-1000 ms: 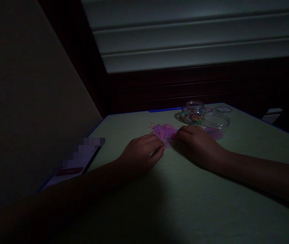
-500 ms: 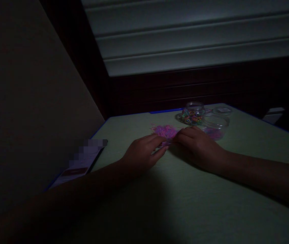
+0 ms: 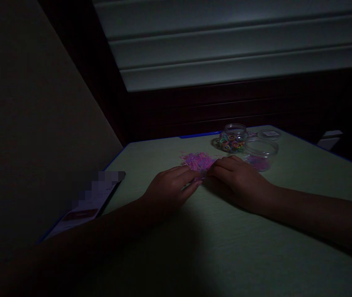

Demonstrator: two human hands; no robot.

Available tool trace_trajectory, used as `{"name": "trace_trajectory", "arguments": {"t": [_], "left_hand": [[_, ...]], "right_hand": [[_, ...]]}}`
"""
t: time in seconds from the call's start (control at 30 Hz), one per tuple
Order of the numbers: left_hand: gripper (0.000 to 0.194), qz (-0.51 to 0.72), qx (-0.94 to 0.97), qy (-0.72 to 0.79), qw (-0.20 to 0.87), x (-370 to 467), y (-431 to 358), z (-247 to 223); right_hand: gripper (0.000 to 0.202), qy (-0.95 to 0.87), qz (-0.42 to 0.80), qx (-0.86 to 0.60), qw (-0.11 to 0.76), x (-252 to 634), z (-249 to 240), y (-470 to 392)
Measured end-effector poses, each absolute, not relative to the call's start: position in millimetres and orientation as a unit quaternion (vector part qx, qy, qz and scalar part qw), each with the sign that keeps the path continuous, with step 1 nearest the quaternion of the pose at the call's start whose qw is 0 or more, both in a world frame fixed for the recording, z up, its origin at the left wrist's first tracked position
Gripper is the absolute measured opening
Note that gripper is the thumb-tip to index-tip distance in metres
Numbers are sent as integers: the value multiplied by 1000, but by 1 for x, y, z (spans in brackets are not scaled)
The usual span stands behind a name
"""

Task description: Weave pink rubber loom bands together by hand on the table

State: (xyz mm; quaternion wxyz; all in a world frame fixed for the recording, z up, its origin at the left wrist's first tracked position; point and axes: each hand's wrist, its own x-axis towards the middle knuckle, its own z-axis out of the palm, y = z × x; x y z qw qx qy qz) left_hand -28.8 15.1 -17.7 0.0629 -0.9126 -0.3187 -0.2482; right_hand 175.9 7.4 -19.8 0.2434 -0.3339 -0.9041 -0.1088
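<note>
A pile of small pink and purple rubber bands (image 3: 198,161) lies on the pale green table. My left hand (image 3: 169,185) is at its near left edge, fingers and thumb closed on a few bands. From the right, my right hand (image 3: 237,177) reaches the same edge with its fingers bent and pressed together; the tips are partly hidden among the bands. Both hands' fingertips nearly meet. Just beyond my right hand stands an open clear jar (image 3: 261,152) with pink bands at the bottom. Behind it is another clear jar (image 3: 233,139) of larger, multicoloured bands.
A clear round lid (image 3: 269,134) with a white label lies at the back right of the table (image 3: 240,251). Along the left edge rests a flat pale item (image 3: 92,206), partly blurred. A wall stands close on the left, and a slatted shutter (image 3: 240,49) rises behind.
The whole view has shifted slightly, so things appear a little further left. Both hands stay at the pile's near edge, with only small finger movement.
</note>
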Motion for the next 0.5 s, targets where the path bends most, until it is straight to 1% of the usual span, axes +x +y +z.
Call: {"name": "trace_trajectory", "arguments": {"t": [0.23, 0.5], "left_hand": [[19, -238, -917, -314, 67, -30, 16, -20], [18, -243, -910, -328, 75, -30, 15, -21]], "right_hand": [[16, -904, -99, -336, 246, 176, -19, 6], [19, -885, -24, -372, 280, 176, -19, 8]]}}
